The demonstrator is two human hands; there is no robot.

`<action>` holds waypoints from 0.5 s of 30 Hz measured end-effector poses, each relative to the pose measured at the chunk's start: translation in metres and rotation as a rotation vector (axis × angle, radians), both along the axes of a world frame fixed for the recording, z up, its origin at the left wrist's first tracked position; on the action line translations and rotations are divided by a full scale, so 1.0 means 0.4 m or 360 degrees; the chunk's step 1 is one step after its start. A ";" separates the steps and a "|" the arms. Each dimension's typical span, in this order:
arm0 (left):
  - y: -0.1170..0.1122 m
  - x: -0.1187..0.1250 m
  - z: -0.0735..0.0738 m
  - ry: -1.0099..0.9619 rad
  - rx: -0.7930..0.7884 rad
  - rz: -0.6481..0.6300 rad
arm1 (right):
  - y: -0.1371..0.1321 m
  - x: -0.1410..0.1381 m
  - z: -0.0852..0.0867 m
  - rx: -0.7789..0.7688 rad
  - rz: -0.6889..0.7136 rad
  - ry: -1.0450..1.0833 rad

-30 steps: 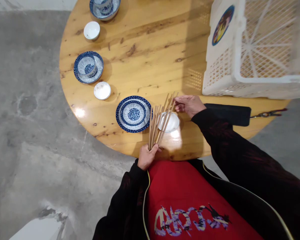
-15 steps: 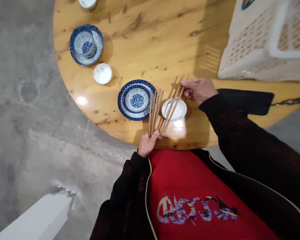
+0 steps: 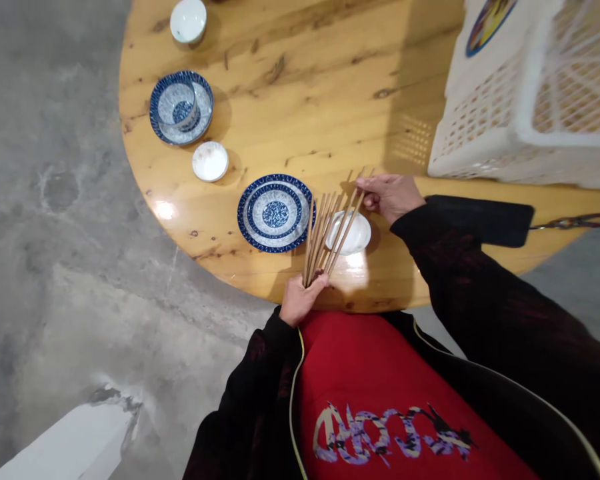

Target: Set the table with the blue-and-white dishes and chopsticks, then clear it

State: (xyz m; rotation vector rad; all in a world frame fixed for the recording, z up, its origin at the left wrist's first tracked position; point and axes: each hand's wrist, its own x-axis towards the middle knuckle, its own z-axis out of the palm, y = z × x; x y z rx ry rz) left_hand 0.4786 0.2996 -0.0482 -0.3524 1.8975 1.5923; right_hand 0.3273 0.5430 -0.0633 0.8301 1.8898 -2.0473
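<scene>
Several wooden chopsticks (image 3: 317, 235) fan upward from my left hand (image 3: 301, 297), which is closed around their lower ends at the table's near edge. My right hand (image 3: 391, 196) pinches the upper part of two chopsticks (image 3: 347, 231) at the right of the bunch; their lower ends reach my left hand. Beneath these chopsticks stands a small white bowl (image 3: 359, 235), partly covered by them. A blue-and-white plate (image 3: 275, 214) lies just left of the bunch, its right rim close behind the sticks.
A white plastic basket (image 3: 485, 133) stands at the right, with a black phone (image 3: 505, 221) on a cord in front of it. To the left are a blue-patterned bowl on a plate (image 3: 181, 108), a small white dish (image 3: 210, 161) and a pale bowl (image 3: 189, 21). The round wooden table (image 3: 305, 100) curves leftward.
The view has shifted, so the table things appear lower. The chopsticks in my left hand are more spread, and the pair at my right hand sits closer to the bunch.
</scene>
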 end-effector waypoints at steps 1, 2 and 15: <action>0.004 -0.003 -0.003 0.0013 -0.0002 -0.0008 | 0.000 -0.001 -0.001 -0.0008 0.0014 0.0008; 0.007 -0.006 -0.007 0.0018 -0.0014 -0.0019 | -0.002 -0.001 -0.002 -0.0012 0.0023 0.0016; 0.021 -0.028 0.008 0.0003 0.0139 -0.0018 | -0.022 -0.007 0.011 -0.0229 -0.0035 0.0013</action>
